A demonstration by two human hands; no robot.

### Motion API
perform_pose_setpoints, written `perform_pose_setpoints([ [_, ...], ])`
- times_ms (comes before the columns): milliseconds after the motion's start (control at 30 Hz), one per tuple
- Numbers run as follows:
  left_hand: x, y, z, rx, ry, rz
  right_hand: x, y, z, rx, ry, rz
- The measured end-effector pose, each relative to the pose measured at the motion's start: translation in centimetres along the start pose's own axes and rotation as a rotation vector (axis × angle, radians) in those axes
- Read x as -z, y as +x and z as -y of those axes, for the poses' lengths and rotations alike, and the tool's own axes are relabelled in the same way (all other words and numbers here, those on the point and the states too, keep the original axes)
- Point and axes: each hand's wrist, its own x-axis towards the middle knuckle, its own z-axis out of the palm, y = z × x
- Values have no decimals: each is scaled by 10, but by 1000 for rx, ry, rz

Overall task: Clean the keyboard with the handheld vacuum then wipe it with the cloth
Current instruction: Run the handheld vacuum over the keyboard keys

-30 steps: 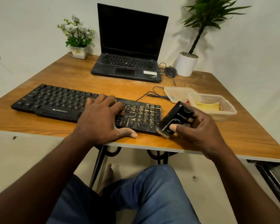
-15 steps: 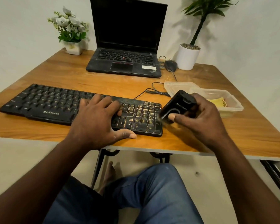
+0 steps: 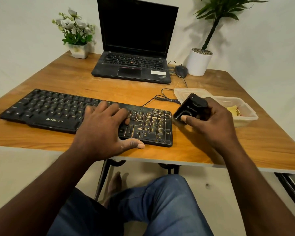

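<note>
Keyboard [image 3: 58, 113] lies across desk's [image 3: 71, 79] near half | left hand [image 3: 102, 132] flat, fingers spread, pressing its right part | right hand [image 3: 209, 123] grips handheld vacuum [image 3: 188, 108], nozzle just beside keyboard's 3 o'clock end | yellow cloth [image 3: 232, 110] in plastic tub [image 3: 242, 121], 3 o'clock of vacuum

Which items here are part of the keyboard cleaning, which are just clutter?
In use: keyboard, handheld vacuum in right hand, left hand on the keyboard, yellow cloth in plastic tub.
Lying about: laptop, mouse, flower pot, potted plant, tub lid.
</note>
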Motion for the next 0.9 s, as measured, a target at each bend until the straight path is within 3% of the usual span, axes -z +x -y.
perform_pose_setpoints([
  [67, 0, 1, 0, 1, -4, -4, -5, 0, 2, -46, 99, 37],
  [200, 1, 1, 1, -2, -11, -6, -12, 7, 3, -25, -69, -61],
  [367, 0, 1, 1, -3, -18, -17, -20, 17, 6, -51, 9, -12],
  [500, 0, 1, 1, -3, -27, -19, -24, 27, 9, -21, -88, -119],
  [567, 1, 1, 0, 2, -30, -10, -25, 29, 11, -65, 3, -48],
  [633, 1, 1, 1, 5, -27, -1, -29, 30, 13, -39, -70, -20],
  [733, 0, 1, 1, 6, -24, 0, -30, 35, 16, 11, -168, -112],
  [833, 1, 1, 1, 16, -28, 12, -32, 40, 19, 17, -127, -8],
  [900, 2, 1, 0, 17, -21, 16, -34, 46, 19, 54, -223, 10],
])
